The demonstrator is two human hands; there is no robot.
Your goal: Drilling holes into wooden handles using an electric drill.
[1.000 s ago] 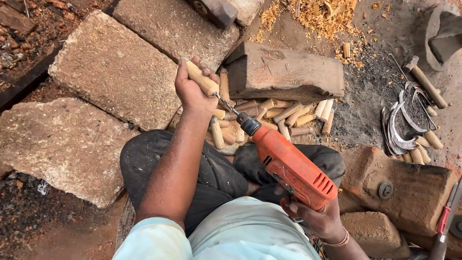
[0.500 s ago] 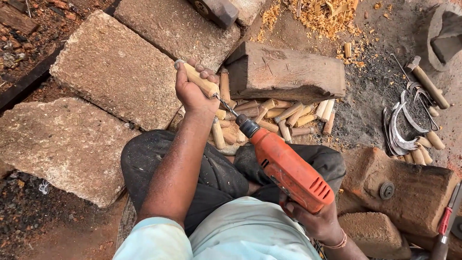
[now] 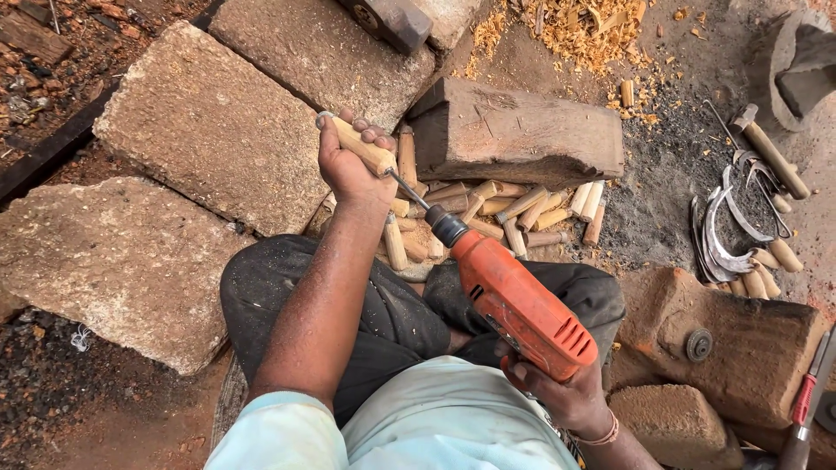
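Note:
My left hand (image 3: 348, 170) grips a pale wooden handle (image 3: 364, 148) held out in front of me, tilted up to the left. My right hand (image 3: 557, 396) holds an orange electric drill (image 3: 514, 300) by its grip, low at the right. The drill's bit (image 3: 407, 190) points up-left and meets the end of the wooden handle. Under both lies a pile of several similar wooden handles (image 3: 488, 213) on the ground, in front of my crossed legs in dark trousers.
Large rough stone blocks (image 3: 205, 130) lie to the left and a dark wooden block (image 3: 522, 130) sits behind the pile. Curved sickle blades (image 3: 723, 235) with handles lie at the right. Wood shavings (image 3: 583, 26) are scattered at the top. A red-handled tool (image 3: 805, 400) rests at the right edge.
My left hand with the wooden handle has shifted slightly left and up. The drill has followed, its bit staying against the handle's end.

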